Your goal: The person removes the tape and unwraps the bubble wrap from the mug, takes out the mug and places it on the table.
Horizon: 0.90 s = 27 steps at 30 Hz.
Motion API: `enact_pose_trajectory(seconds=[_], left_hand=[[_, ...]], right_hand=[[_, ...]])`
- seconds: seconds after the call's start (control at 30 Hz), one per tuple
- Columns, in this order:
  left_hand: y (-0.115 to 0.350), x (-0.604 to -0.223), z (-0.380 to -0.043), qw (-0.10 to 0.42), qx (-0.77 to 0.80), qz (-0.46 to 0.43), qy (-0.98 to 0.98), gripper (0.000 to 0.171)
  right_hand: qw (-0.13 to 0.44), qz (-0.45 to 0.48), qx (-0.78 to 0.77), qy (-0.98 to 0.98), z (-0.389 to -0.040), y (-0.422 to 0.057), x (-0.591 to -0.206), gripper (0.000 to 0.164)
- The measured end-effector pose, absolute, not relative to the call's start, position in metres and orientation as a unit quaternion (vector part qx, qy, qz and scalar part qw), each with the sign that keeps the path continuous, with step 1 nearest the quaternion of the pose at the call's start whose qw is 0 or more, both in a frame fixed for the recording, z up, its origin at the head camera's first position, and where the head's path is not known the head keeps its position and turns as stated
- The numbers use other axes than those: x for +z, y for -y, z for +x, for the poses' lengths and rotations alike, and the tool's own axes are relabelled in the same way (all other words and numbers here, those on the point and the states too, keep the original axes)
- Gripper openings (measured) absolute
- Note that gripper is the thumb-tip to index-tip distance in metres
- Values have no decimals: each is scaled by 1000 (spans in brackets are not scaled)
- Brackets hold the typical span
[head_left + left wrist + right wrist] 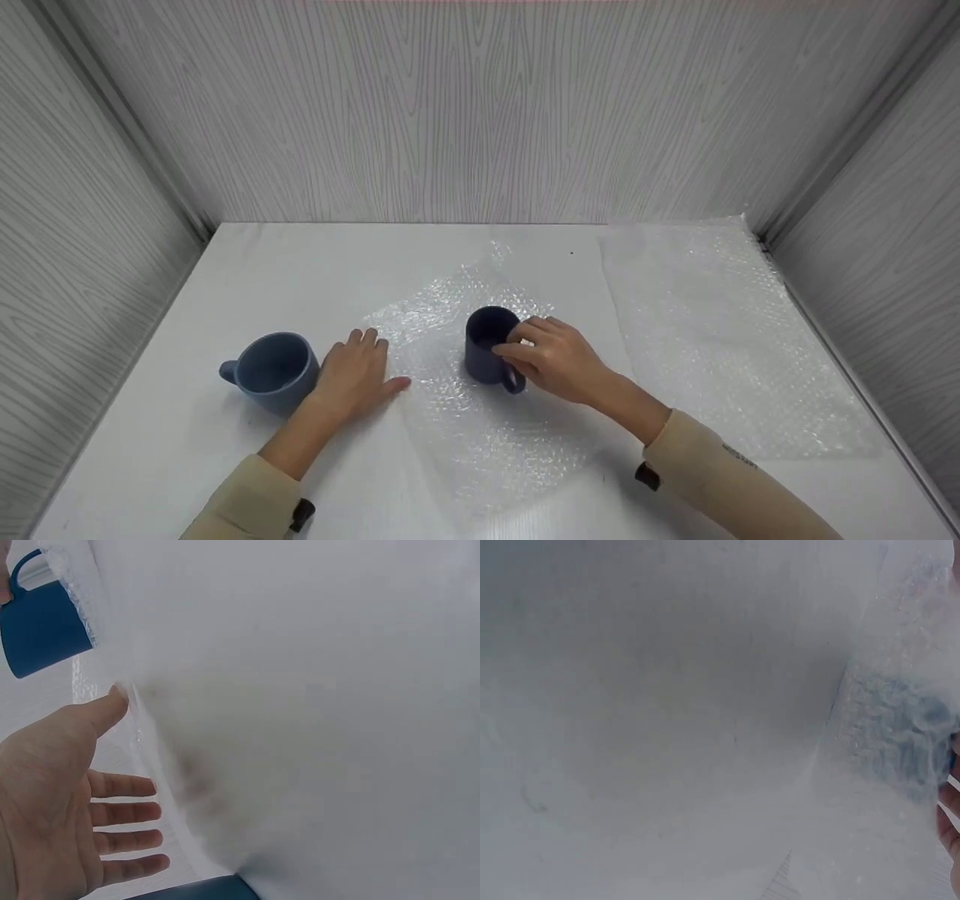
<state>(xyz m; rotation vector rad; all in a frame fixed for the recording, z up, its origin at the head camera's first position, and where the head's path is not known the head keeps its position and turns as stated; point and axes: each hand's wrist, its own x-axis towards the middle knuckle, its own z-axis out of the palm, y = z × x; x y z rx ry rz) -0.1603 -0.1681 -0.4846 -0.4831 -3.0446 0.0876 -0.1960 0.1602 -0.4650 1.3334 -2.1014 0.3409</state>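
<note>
A small dark blue mug (pixel 480 364) stands upright on a sheet of bubble wrap (pixel 450 420), its handle turned toward the front right. My right hand (pixel 559 358) pinches this mug at the rim on its handle side. In the left wrist view the same mug (pixel 45 630) shows at the upper left, fingertips at its handle. My left hand (pixel 352 379) lies flat with the thumb spread, at the left edge of the bubble wrap. Close on its left is a wider, lighter blue mug (pixel 281 390), handle pointing left. The right wrist view catches only part of my right fingers (pixel 949 799).
A second sheet of bubble wrap (pixel 720 337) lies flat along the right side of the white table (pixel 337 270). Grey wood-grain panels (pixel 480 112) enclose the table at the back and on both sides.
</note>
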Motion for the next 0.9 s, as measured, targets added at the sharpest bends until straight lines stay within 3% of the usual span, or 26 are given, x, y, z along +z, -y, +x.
enact_pose_trajectory(seconds=[0.33,0.9], left_hand=[[159,-472,-164,93,45,-187,977,66],[128,-445,-166,117,-53,-265,956,70]], right_hand=[[293,508,149,796,-195,-169,-462,20],[240,469,157,836,-184,-200,-463,40]])
